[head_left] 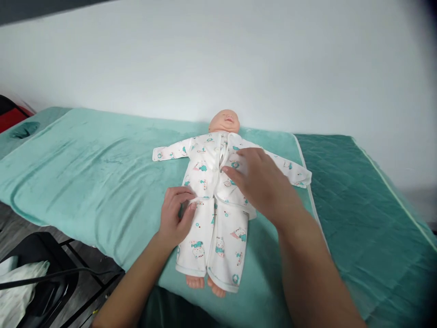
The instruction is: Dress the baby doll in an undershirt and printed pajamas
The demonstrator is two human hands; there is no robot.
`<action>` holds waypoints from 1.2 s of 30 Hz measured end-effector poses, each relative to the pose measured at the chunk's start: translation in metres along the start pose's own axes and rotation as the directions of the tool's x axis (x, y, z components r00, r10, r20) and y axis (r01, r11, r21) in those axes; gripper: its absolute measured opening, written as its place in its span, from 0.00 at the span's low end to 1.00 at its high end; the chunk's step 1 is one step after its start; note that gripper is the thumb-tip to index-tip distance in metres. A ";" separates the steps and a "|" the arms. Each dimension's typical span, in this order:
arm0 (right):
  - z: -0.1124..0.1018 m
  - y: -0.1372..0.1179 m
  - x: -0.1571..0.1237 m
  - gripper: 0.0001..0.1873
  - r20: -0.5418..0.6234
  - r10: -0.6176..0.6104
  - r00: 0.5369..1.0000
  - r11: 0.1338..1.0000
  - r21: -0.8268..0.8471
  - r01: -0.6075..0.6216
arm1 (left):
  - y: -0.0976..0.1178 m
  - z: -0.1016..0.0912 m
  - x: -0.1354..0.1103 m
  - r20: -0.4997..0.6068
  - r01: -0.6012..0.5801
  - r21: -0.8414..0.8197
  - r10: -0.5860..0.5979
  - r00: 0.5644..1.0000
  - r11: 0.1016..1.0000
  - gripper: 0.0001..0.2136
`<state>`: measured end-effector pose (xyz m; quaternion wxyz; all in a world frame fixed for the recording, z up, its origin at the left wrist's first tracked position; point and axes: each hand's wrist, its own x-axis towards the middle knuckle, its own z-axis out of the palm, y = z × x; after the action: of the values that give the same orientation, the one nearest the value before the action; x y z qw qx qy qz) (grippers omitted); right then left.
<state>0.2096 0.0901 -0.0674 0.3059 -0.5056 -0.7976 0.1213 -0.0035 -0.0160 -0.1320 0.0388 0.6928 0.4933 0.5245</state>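
Note:
A baby doll (224,121) lies on its back on a teal blanket (95,173), head toward the wall. It wears a white patterned shirt (205,164) and matching trousers (218,246); bare feet stick out at the near end. My left hand (175,216) pinches the fabric at the doll's waist, on its left as I see it, thumb and fingers closed on the cloth. My right hand (259,180) lies across the doll's chest and belly with fingers stretched out, pressing on the shirt front near its opening.
The blanket covers a padded table against a white wall (239,54). A darker green quilted cover (358,205) lies to the right. A black chair (44,273) with pale cloth on it stands at the lower left, and something red (12,116) at the far left edge.

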 end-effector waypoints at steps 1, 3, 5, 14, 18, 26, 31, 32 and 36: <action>-0.007 -0.004 -0.008 0.19 0.003 -0.009 1.000 0.997 -0.071 0.010 | 0.000 -0.001 -0.004 -0.013 0.028 0.009 -0.028 1.000 1.000 0.05; -0.019 -0.014 -0.023 0.17 0.082 -0.051 0.995 0.979 -0.191 0.066 | -0.001 -0.001 -0.007 -0.029 0.080 0.016 -0.080 0.996 0.997 0.05; -0.027 -0.024 -0.036 0.15 0.219 -0.064 0.974 0.956 -0.268 0.123 | -0.003 0.000 -0.007 -0.035 0.114 0.014 -0.113 0.993 0.993 0.06; -0.025 -0.046 -0.041 0.09 0.412 0.093 0.906 0.948 -0.314 0.045 | -0.008 0.000 -0.002 0.010 0.171 -0.141 -0.171 0.985 0.975 0.08; -0.034 -0.038 -0.041 0.13 0.517 -0.027 0.856 0.979 -0.160 0.127 | -0.010 -0.002 -0.002 0.038 0.212 -0.207 -0.209 0.977 0.955 0.10; -0.020 -0.012 -0.027 0.26 0.340 0.047 0.939 0.921 0.350 -0.173 | -0.023 0.005 0.016 -0.034 0.268 -0.243 -0.284 0.958 0.932 0.11; 0.021 0.004 -0.011 0.15 -0.267 0.319 0.909 0.826 0.549 -0.129 | -0.023 0.022 0.087 -0.083 0.266 -0.204 -0.287 0.954 0.942 0.07; 0.027 0.006 -0.007 0.12 -0.323 0.319 0.891 0.842 0.529 -0.110 | -0.024 0.029 0.106 -0.060 0.279 -0.188 -0.294 0.954 0.942 0.08; 0.036 0.010 0.021 0.07 -0.385 0.277 0.881 0.917 0.378 -0.123 | -0.032 0.063 0.169 0.063 0.342 -0.100 -0.337 0.939 0.935 0.08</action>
<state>0.1884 0.1179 -0.0931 0.5431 -0.5394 -0.6192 0.1751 0.0174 0.1521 -0.0619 0.1777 0.6059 0.5749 0.5204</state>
